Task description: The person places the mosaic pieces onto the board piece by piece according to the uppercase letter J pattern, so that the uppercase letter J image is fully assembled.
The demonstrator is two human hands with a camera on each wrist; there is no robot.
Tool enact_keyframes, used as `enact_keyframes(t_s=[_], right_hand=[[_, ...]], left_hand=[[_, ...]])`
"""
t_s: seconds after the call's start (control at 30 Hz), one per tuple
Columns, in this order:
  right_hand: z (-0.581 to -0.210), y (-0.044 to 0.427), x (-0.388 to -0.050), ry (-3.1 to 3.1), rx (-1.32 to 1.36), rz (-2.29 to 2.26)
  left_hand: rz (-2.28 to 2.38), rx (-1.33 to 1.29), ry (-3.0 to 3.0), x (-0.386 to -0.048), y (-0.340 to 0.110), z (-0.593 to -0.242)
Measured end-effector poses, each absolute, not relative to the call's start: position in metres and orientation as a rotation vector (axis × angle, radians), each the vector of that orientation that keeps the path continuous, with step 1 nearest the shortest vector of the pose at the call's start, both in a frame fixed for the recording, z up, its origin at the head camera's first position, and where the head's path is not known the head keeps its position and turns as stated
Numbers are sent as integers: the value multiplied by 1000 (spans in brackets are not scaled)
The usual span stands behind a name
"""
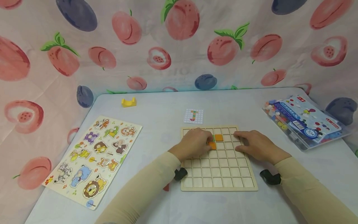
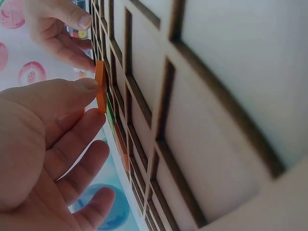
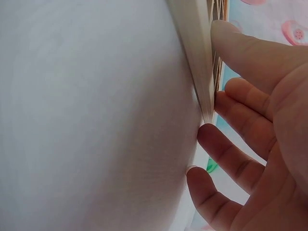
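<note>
A wooden grid board [image 1: 218, 189] lies flat on the white table. Over its upper left part, my left hand [image 1: 195, 143] pinches an orange square tile [image 2: 100, 86] between thumb and index finger, the other fingers spread below. Just beyond that tile, a green tile [image 2: 110, 109] sits in the grid, partly hidden by the hand in the head view. Another orange tile [image 1: 219, 137] fills a cell beside it. My right hand [image 1: 257, 146] rests at the board's right edge, thumb and fingers extended and touching the rim without a tile.
Behind the board lies a small pattern card [image 1: 194, 116] with a coloured hook shape. An animal puzzle board [image 1: 93, 158] is at left, a yellow block [image 1: 129, 102] at back left, a clear plastic case [image 1: 307, 121] at right. Something red [image 1: 166, 187] peeks out beside the left sleeve.
</note>
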State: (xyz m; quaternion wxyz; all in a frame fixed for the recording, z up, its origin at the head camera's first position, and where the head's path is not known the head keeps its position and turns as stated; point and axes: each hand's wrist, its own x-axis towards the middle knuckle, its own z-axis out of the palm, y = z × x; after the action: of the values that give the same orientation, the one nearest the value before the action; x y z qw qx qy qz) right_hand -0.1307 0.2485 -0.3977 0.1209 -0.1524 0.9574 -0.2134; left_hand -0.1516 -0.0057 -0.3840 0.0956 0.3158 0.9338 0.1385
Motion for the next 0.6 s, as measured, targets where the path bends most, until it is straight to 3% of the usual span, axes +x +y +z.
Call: enact_keyframes(t_s=[0.6], right_hand=[[-398, 249, -131, 2803, -460, -609]], left_hand=[[410, 919, 2766, -153, -6, -386]])
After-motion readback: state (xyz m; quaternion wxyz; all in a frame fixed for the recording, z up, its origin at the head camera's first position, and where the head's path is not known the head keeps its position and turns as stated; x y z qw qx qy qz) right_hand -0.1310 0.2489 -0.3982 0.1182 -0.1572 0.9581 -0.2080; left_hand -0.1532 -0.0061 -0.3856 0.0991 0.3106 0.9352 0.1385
